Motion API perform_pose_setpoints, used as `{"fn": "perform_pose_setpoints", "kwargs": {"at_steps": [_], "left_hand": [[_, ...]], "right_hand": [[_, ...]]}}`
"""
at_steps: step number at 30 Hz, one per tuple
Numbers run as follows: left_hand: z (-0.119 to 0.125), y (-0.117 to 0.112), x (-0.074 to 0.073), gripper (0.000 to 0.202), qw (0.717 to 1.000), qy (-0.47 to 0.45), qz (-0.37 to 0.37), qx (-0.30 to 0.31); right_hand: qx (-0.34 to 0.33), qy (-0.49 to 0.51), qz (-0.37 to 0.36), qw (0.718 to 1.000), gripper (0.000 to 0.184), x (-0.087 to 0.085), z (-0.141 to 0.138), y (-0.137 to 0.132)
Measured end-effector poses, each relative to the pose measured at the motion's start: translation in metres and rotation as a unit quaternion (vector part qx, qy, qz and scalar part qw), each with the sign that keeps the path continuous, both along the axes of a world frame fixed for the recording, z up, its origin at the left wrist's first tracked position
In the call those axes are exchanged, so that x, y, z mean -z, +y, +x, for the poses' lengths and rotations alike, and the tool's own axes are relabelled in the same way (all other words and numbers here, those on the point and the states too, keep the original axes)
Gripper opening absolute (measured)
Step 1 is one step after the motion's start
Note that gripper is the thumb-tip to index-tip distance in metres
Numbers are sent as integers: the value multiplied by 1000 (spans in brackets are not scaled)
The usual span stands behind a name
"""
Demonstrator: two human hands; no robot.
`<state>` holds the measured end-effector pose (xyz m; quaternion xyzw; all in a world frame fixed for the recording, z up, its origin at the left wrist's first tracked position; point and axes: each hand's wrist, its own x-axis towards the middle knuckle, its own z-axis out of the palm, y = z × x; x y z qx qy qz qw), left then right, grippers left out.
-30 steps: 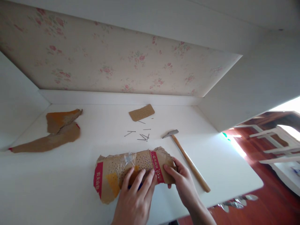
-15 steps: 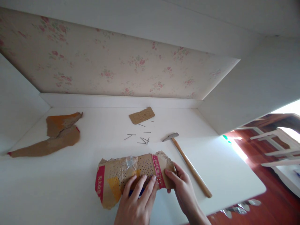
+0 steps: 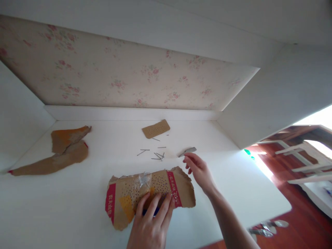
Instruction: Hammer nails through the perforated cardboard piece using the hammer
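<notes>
A torn cardboard piece (image 3: 162, 181) with red printed bands, clear tape and many small holes lies on the white surface. My left hand (image 3: 153, 219) rests over its near edge, fingers slightly apart and laid on the cardboard, its thumb hidden. Something dark blue shows under those fingers. Beyond the cardboard's right end, my right hand (image 3: 199, 171) is in the air with loosely bent fingers and no object visible in them. It is nearest to the hammer (image 3: 190, 150), whose metal head shows while the hand and forearm cover the handle. Several nails (image 3: 158, 156) are scattered behind the cardboard.
Behind the nails lies a small perforated brown board (image 3: 156, 129). Another torn cardboard scrap (image 3: 70, 148) is at the left. White panels (image 3: 280, 90) enclose the back and sides of the white tabletop (image 3: 249, 193). Past its right edge are a reddish floor and furniture.
My right hand has let go of the cardboard's right end and moved up toward the hammer head. My left hand and the cardboard stay in place.
</notes>
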<state>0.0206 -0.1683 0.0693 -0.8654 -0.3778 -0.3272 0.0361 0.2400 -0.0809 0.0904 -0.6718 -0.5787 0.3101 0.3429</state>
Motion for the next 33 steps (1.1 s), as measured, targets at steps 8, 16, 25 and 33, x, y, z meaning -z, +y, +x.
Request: {"fn": "perform_pose_setpoints", "kwargs": {"at_steps": [8, 16, 25, 33], "left_hand": [[0, -1, 1, 38, 1000, 2, 9, -11], [-2, 0, 4, 39, 1000, 8, 20, -10], [-6, -1, 5, 39, 1000, 30, 9, 0], [-4, 0, 7, 39, 1000, 20, 22, -4]], "right_hand": [[-175, -211, -2, 962, 29, 20, -28, 71], [-265, -318, 16, 910, 27, 45, -25, 87], [-296, -336, 72, 891, 25, 54, -15, 83], [-391, -290, 132, 864, 14, 50, -12, 89]]}}
